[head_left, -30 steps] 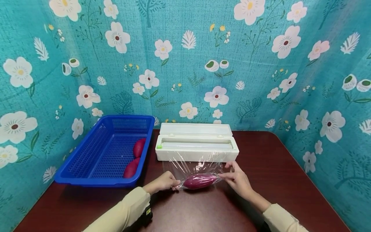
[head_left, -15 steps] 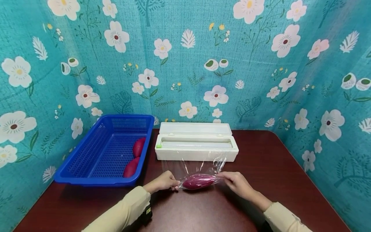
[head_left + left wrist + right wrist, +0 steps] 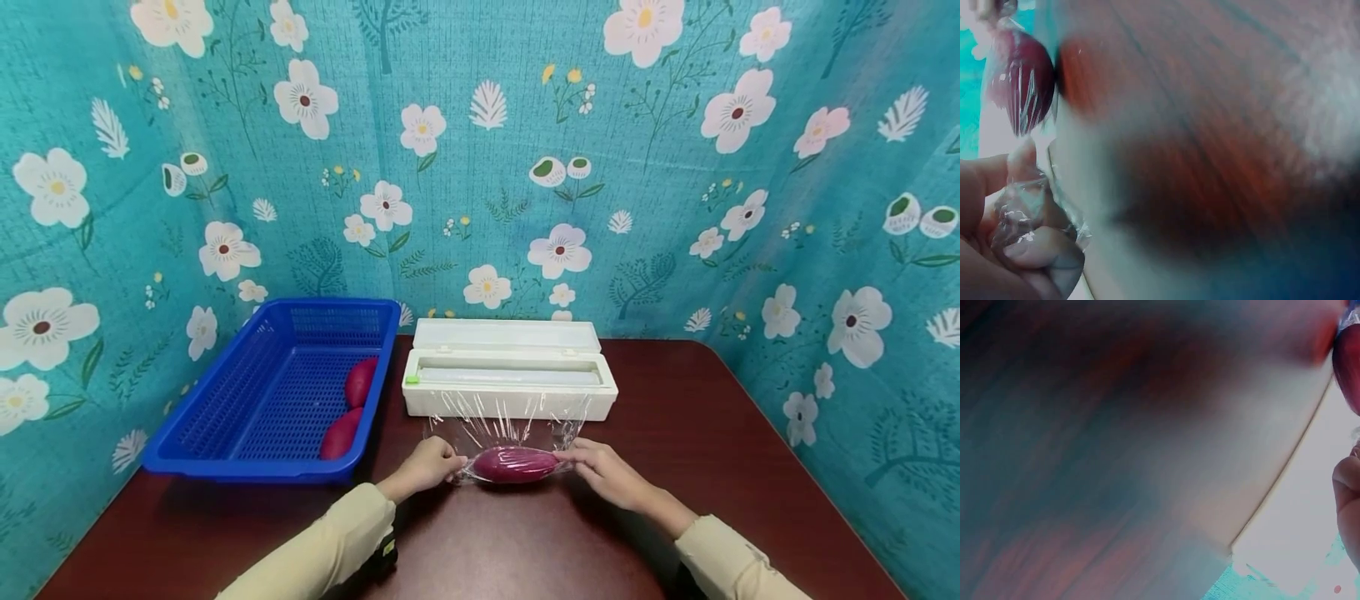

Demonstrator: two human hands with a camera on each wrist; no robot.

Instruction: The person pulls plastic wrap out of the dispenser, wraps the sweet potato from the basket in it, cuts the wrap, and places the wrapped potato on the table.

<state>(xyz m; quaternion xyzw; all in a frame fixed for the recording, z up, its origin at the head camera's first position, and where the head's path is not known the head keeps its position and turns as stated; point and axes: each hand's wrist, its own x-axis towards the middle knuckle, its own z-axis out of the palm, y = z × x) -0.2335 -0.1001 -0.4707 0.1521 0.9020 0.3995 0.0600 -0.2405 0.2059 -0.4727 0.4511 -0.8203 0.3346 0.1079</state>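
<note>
A purple-red, oblong, smooth piece of produce [image 3: 514,465], its kind unclear, lies wrapped in clear cling film [image 3: 495,429] near the middle of the table. The film runs from its far side back to the roll in an open white dispenser box [image 3: 510,405]. My left hand [image 3: 426,468] pinches the gathered film at the left end; the left wrist view shows crumpled film between the thumb and fingers [image 3: 1047,250]. At the right end, my right hand [image 3: 613,477] pinches the film close against the produce. Only part of that hand enters the right wrist view.
A blue plastic basket [image 3: 247,472] stands at the left, with two similar purple-red pieces [image 3: 360,382] along its right side. The dark brown table [image 3: 517,542] ends at a flowered teal curtain [image 3: 480,167] behind and at both sides.
My right hand's raised, spread fingers have come down together onto the film's right end. The wrapped produce and my left hand have shifted slightly toward the box, and the film creases have changed.
</note>
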